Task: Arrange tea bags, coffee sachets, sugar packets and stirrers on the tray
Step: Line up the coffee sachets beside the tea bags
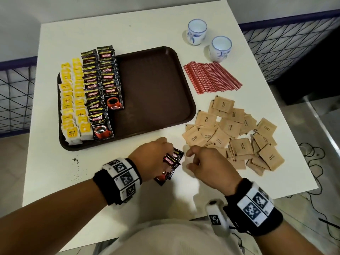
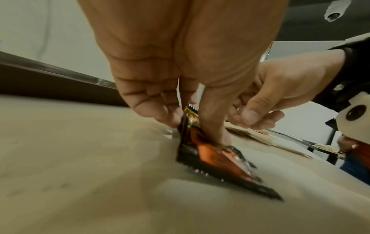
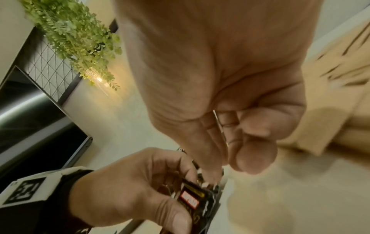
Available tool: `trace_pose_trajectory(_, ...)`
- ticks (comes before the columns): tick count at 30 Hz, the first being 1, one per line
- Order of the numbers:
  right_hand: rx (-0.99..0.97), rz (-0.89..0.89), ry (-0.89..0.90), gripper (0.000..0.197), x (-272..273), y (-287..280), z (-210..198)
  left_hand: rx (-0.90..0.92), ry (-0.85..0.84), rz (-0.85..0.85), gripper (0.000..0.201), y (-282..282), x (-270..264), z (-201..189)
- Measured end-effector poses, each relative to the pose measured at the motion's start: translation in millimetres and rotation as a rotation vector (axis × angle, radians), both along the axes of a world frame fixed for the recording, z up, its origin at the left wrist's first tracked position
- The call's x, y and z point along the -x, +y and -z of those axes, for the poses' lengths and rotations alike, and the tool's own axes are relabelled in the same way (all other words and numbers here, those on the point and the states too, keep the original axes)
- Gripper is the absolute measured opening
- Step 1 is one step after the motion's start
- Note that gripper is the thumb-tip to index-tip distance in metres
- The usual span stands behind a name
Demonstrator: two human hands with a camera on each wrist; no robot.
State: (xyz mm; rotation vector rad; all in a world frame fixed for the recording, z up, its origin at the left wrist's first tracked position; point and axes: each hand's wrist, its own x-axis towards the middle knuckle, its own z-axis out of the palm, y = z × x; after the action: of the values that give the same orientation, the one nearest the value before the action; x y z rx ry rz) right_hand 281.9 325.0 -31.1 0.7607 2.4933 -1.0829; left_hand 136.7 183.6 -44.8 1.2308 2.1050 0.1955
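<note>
The coffee step is in hand. The left hand (image 1: 152,153) pinches a small stack of coffee sachets (image 1: 170,166) on edge against the worktop (image 1: 55,181), just in front of the tray (image 1: 156,80); its grip is closed on them between thumb and fingers, as the left wrist view shows. The right hand (image 1: 206,162) sits close beside the stack with its fingers loosely curled and nothing in its grip, right at the near edge of the sugar packets (image 1: 235,133).

On the tray, two rows of tea bags (image 1: 73,100) fill the left side, and two overlapping rows of coffee sachets stand next to them. The right half of the tray is bare. The stirrers (image 1: 211,78) and sugar packets lie on the worktop to the right, untouched.

The next move likely calls for carrying the held stack onto the tray and laying it against the coffee rows, keeping the overlap even. The sachets look slick, so a firm pinch is needed or the stack may fan out.
</note>
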Motion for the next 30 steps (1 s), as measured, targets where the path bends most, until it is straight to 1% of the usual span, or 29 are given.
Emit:
trace_pose_trajectory(2, 0.013, 0.015, 0.041, 0.021, 14.8, -7.1, 2.1, -0.04, -0.022, -0.043, 0.027, -7.9, 3.7, 2.0)
trace_pose_trajectory(5, 0.03, 0.049, 0.067, 0.018, 34.0, -15.4, 3.6, -0.099, -0.047, -0.055, 0.016, -17.9, 5.3, 4.1)
trace_pose_trajectory(8, 0.042, 0.043, 0.045, 0.008, 44.5, -22.6, 6.6, -0.173, -0.064, -0.055, 0.01, -27.4, 6.6, 4.3)
trace_pose_trajectory(9, 0.065, 0.056, 0.043, 0.007, 45.2, -23.9, 7.9, -0.206, -0.068, -0.056, 0.009, -30.3, 6.1, 3.8)
trace_pose_trajectory(11, 0.132, 0.132, 0.056, 0.015, 49.5, -24.4, 10.2, -0.276, -0.08, -0.07, 0.006, -38.1, 8.4, -0.3)
trace_pose_trajectory(13, 0.169, 0.219, 0.079, 0.017, 54.1, -20.3, 8.7, -0.36, -0.125, -0.131, 0.011, -46.8, 12.6, -9.0)
trace_pose_trajectory(15, 0.229, 0.273, 0.099, 0.015, 57.7, -14.2, 2.9, -0.458, -0.186, -0.234, 0.012, -50.4, 23.4, -25.5)
trace_pose_trajectory(17, 0.312, 0.302, 0.136, 0.012, 63.6, -10.3, -4.5, -0.571, -0.197, -0.348, 0.016, -49.4, 47.1, -40.1)
trace_pose_trajectory(19, 0.4, 0.325, 0.179, 0.008, 70.3, -8.8, -11.3, -0.608, -0.18, -0.427, 0.026, -43.4, 78.4, -52.9)
trace_pose_trajectory(20, 0.447, 0.34, 0.199, 0.007, 74.0, -8.7, -14.2, -0.594, -0.184, -0.454, 0.028, -39.8, 94.5, -58.0)
trace_pose_trajectory(22, 0.52, 0.377, 0.237, 0.005, 82.3, -8.1, -18.0, -0.536, -0.216, -0.506, 0.027, -32.2, 121.3, -68.1)
trace_pose_trajectory(26, 0.569, 0.402, 0.267, 0.008, 98.7, -6.9, -19.3, -0.368, -0.236, -0.538, 0.028, -23.9, 167.4, -71.0)
trace_pose_trajectory(28, 0.579, 0.401, 0.268, 0.009, 106.6, -7.5, -18.9, -0.306, -0.184, -0.511, 0.028, -21.5, 186.7, -65.0)
trace_pose_trajectory(30, 0.576, 0.387, 0.27, 0.013, 116.0, -8.3, -18.4, -0.211, -0.109, -0.454, 0.023, -20.8, 200.0, -60.8)
